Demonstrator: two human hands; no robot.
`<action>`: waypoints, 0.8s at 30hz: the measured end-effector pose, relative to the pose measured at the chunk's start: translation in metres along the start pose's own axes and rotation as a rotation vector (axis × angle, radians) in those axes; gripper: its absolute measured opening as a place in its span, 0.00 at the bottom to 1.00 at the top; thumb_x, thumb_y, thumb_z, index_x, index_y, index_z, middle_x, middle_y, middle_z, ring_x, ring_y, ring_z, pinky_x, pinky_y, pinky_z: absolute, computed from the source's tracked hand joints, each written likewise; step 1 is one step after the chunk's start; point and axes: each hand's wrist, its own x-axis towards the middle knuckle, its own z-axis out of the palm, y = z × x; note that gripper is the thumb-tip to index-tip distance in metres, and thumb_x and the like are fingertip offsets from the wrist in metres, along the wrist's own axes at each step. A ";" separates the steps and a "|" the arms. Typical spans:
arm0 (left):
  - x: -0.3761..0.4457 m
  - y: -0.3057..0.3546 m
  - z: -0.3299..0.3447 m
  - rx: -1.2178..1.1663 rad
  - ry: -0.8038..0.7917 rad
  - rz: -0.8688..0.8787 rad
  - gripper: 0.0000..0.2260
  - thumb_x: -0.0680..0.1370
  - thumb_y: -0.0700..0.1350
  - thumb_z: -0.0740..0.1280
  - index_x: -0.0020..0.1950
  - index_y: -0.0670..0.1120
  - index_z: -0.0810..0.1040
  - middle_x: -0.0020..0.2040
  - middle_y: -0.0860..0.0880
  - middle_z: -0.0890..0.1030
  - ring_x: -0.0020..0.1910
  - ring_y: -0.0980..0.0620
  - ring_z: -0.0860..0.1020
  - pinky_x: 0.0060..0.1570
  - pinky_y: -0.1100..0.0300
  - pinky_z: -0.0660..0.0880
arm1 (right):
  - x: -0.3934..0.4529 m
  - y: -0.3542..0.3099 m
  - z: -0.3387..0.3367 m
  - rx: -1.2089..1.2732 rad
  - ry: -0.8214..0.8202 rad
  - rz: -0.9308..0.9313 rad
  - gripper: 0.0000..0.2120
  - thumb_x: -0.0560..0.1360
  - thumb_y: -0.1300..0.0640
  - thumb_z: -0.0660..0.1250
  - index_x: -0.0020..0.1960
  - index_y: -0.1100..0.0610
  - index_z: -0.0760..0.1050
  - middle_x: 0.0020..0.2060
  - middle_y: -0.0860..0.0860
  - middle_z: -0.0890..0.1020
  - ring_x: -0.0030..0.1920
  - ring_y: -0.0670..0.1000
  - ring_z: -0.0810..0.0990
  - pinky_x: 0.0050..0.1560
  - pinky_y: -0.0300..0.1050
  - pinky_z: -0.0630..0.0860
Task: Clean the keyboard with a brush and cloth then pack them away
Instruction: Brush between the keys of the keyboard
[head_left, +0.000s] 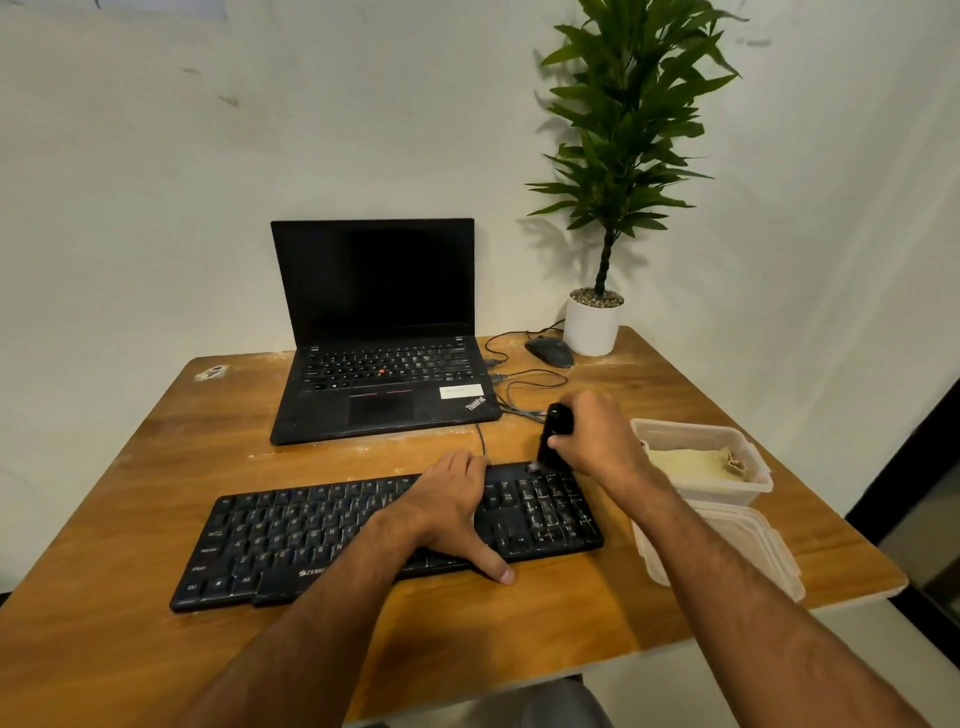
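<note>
A black keyboard (291, 540) lies across the wooden table (130, 467). My left hand (452, 509) rests flat on its right-middle keys, fingers over the far edge and thumb spread toward the near edge. My right hand (597, 436) grips a black brush (555, 428) upright, its lower end touching the keyboard's far right corner above the number pad. A yellowish cloth (685, 462) lies folded inside a clear plastic box (748, 488) just right of the keyboard.
An open black laptop (379, 364) stands behind the keyboard, cables (519, 384) trailing to a mouse (549, 352). A potted plant (595, 322) fills the far right corner. The box's clear lid (779, 551) lies by the right table edge.
</note>
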 end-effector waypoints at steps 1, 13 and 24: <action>0.000 0.000 0.000 -0.002 -0.001 0.000 0.63 0.58 0.72 0.80 0.82 0.45 0.54 0.73 0.48 0.63 0.71 0.49 0.63 0.77 0.49 0.64 | 0.003 0.005 -0.007 -0.046 0.022 0.023 0.15 0.70 0.60 0.78 0.56 0.57 0.81 0.51 0.53 0.83 0.55 0.52 0.82 0.54 0.45 0.79; -0.001 0.004 -0.003 0.002 -0.016 -0.017 0.62 0.58 0.72 0.80 0.81 0.45 0.56 0.72 0.48 0.64 0.70 0.49 0.63 0.76 0.49 0.65 | 0.004 -0.011 0.006 -0.013 0.011 0.011 0.14 0.71 0.59 0.77 0.55 0.56 0.81 0.49 0.52 0.83 0.52 0.51 0.82 0.48 0.43 0.79; 0.002 0.005 -0.003 0.023 -0.029 -0.021 0.63 0.58 0.73 0.79 0.82 0.45 0.55 0.73 0.47 0.63 0.71 0.48 0.63 0.76 0.49 0.64 | 0.004 -0.002 -0.002 0.020 0.169 0.058 0.06 0.68 0.61 0.74 0.38 0.56 0.78 0.33 0.49 0.79 0.37 0.49 0.81 0.34 0.45 0.78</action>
